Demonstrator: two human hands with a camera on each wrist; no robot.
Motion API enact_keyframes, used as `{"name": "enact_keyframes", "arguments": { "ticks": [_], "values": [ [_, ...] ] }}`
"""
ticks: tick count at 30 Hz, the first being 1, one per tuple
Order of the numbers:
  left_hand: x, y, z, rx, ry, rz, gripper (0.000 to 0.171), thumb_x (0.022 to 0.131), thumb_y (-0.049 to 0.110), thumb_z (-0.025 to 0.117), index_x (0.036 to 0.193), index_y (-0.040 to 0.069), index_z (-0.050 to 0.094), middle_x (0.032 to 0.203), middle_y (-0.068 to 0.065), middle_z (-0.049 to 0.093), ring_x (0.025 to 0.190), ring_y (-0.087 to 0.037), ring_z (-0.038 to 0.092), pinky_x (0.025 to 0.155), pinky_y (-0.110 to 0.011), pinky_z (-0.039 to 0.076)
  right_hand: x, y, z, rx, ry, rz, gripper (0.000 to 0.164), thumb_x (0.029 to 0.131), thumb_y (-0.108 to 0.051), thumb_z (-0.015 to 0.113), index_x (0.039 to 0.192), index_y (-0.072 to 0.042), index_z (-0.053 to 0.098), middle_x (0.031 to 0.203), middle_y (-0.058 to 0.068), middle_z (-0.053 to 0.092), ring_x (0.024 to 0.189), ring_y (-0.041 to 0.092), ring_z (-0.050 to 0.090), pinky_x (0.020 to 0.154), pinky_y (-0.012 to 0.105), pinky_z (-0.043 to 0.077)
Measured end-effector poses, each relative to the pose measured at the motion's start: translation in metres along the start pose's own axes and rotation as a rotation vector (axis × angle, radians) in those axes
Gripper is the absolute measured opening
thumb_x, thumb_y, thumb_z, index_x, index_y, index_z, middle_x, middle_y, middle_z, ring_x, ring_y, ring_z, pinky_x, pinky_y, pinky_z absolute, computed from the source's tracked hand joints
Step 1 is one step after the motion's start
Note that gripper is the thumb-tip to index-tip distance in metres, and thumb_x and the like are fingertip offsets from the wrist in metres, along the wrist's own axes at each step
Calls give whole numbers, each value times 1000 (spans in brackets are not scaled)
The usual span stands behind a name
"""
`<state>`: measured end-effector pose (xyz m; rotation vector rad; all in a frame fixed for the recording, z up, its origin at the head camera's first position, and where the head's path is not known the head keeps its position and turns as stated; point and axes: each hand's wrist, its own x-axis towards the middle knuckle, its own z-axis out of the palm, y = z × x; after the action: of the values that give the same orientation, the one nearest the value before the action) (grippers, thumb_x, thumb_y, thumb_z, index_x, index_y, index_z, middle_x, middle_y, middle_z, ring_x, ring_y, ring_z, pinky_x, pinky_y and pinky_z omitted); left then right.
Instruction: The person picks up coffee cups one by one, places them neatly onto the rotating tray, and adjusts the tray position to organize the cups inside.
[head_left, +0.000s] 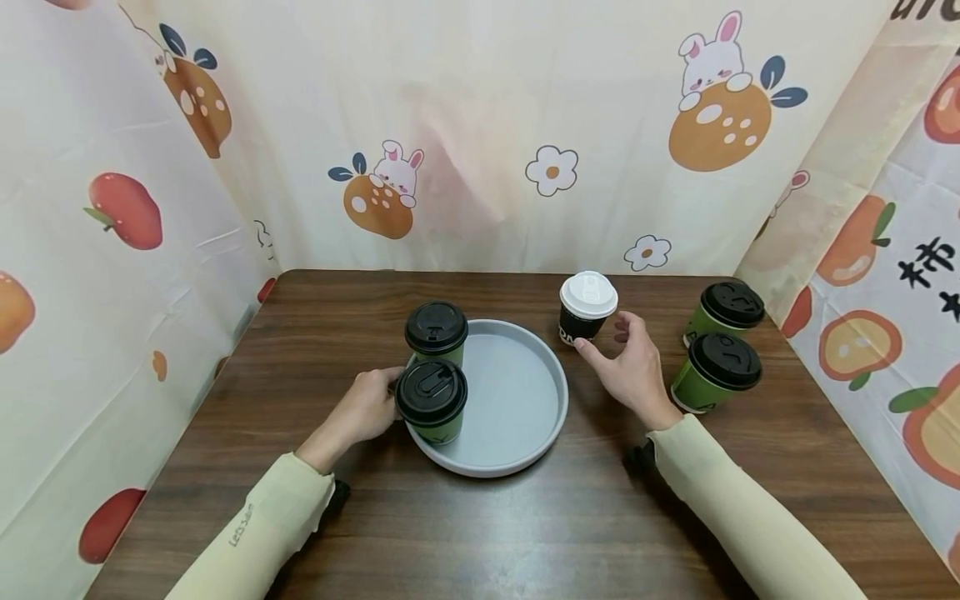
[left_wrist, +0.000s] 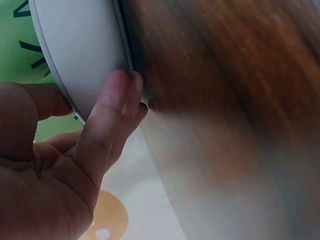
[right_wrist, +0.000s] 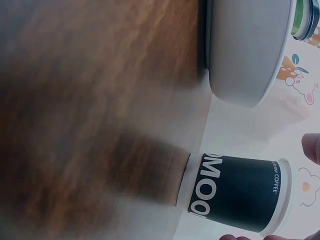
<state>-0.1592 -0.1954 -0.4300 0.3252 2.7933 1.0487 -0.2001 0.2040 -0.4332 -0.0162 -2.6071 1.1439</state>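
Observation:
My left hand [head_left: 372, 405] is at the left edge of a round grey tray [head_left: 517, 400]. In the left wrist view its thumb hooks over the rim while the fingers [left_wrist: 102, 120] lie along the outer wall, pinching the tray. Two green paper cups with black lids stand on the tray's left side, the nearer cup [head_left: 432, 400] partly covering the farther cup [head_left: 437, 329]. My right hand [head_left: 630, 367] reaches beside a black paper cup [right_wrist: 240, 192] with a white lid, its thumb and fingers spread around the cup with a gap showing.
Right of my right hand, two more green cups with black lids stand on the wooden table [head_left: 480, 533], a nearer one [head_left: 716, 372] and a farther one [head_left: 723, 310]. Printed curtains [head_left: 480, 100] enclose the table at the back and both sides.

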Motion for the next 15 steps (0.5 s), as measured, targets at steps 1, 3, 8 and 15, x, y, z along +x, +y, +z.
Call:
{"name": "enact_keyframes", "arguments": {
  "ticks": [1,3,8,15],
  "values": [
    [0,0,0,5,3,3,33,92,-5,56,119,6,71,76,2,66,71,-14,60,68,-32,52,1,1,1,4,5,2,88,87,-51,77,147,1,40,138,25,54,123,42,55,99,56,46],
    [1,0,0,10,9,5,31,91,-5,57,115,7,71,75,3,65,71,-14,60,69,-33,52,4,2,2,10,10,8,89,87,-51,77,148,0,38,141,25,52,124,42,54,100,56,45],
    [0,1,0,9,15,5,30,90,-4,57,113,8,72,74,3,65,71,-14,60,68,-33,52,10,5,4,24,18,28,91,86,-50,79,149,0,37,143,25,51,127,42,52,101,56,45],
    [1,0,1,8,17,11,26,91,-4,56,107,9,72,72,3,63,70,-15,59,67,-33,50,18,8,8,24,-4,75,97,84,-54,79,151,-1,34,143,24,50,129,41,51,103,56,44]
  ]
}}
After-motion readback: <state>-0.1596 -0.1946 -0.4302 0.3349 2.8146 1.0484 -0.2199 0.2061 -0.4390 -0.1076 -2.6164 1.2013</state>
